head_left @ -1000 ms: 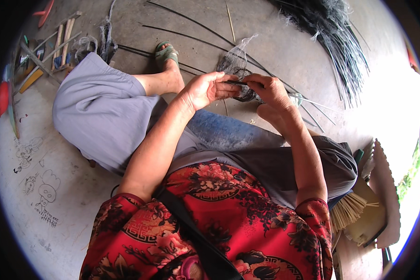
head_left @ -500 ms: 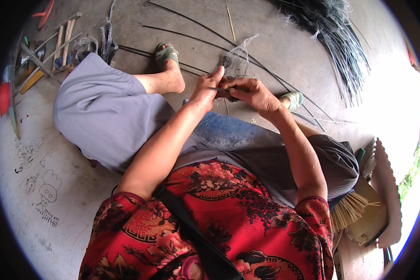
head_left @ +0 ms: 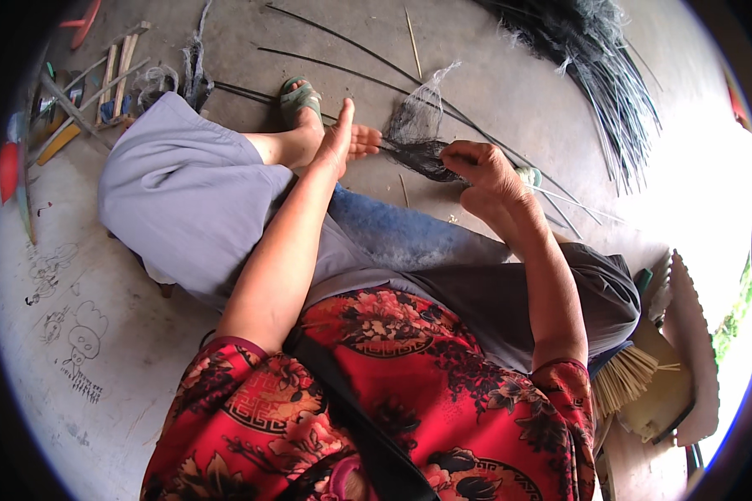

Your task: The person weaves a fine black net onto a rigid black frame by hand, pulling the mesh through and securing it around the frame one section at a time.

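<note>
Between my hands stretches a dark, mesh-like clump of netting, with a pale, wispy part fanning out on its far side. My right hand pinches the clump's right end between thumb and fingers. My left hand is open, thumb up and fingers stretched out toward the clump; a thin dark end of it reaches the fingertips. Whether they touch is hard to tell. Below the clump, a worn blue surface lies between my legs.
Long thin dark rods cross the floor beyond my hands. A large bundle of dark strips lies at the far right. Wooden pieces and tools sit at the far left. Pale sticks stand at the near right.
My hands were close together over the dark clump; now they are apart. The left has moved left and opened, the right has shifted right with the clump, which is stretched out sideways.
</note>
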Tool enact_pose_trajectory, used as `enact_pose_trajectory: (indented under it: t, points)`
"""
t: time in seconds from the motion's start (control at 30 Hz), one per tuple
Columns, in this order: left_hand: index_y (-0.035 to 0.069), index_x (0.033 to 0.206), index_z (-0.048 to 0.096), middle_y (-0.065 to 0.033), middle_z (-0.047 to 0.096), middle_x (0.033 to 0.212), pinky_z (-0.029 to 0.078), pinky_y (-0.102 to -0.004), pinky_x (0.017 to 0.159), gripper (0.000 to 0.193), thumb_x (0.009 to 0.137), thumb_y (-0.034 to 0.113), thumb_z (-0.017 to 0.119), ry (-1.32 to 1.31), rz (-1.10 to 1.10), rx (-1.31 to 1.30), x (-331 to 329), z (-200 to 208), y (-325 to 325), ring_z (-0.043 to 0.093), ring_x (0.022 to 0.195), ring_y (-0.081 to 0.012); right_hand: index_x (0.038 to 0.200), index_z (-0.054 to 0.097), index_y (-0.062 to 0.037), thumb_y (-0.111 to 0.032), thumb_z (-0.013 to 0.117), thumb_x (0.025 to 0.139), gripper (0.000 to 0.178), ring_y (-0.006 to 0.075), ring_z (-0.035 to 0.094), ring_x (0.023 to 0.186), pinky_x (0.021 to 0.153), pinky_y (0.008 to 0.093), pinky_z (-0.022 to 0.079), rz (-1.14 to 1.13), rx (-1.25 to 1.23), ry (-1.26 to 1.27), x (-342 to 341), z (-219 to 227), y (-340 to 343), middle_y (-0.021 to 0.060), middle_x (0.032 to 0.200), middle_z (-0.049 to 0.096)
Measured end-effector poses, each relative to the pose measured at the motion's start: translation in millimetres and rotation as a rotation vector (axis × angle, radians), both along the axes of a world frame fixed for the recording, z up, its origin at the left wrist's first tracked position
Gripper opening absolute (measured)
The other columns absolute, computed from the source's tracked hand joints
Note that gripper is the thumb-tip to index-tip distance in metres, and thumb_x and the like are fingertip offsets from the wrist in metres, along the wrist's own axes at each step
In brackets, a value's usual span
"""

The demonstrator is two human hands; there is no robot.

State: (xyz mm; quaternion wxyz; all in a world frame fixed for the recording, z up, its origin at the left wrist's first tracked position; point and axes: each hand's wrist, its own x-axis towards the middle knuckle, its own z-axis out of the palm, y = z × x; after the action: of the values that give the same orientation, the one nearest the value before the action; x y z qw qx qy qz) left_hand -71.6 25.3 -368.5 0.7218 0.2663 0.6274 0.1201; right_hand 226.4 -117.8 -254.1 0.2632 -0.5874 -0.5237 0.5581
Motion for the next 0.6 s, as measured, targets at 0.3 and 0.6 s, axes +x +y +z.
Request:
enact_pose_trajectory:
  t: [0.3,0.6]
  points:
    - [-0.01,0.132,0.073,-0.0239,0.081,0.124,0.054,-0.0458,0.117,0.067,0.113,0.052,0.055,-0.757,-0.256,-0.272,45,59,-46,0.077,0.12,-0.0387,0.117,0.077,0.0022,-0.014,0.072,0.104,0.022,0.0126,0.069,0.095,0.09,0.0311,0.055,-0.059,-0.048,0.08,-3,10,8,0.0125,0.1,0.079]
    - [-0.005,0.134,0.075,-0.0156,0.08,0.126,0.051,-0.0393,0.116,0.049,0.114,0.035,0.056,-0.478,-0.279,0.207,47,61,-35,0.074,0.119,-0.0247,0.121,0.075,0.0029,-0.008,0.072,0.103,0.022,0.0146,0.07,0.098,0.093,0.032,0.056,-0.038,0.03,0.012,6,12,11,0.0141,0.106,0.079]
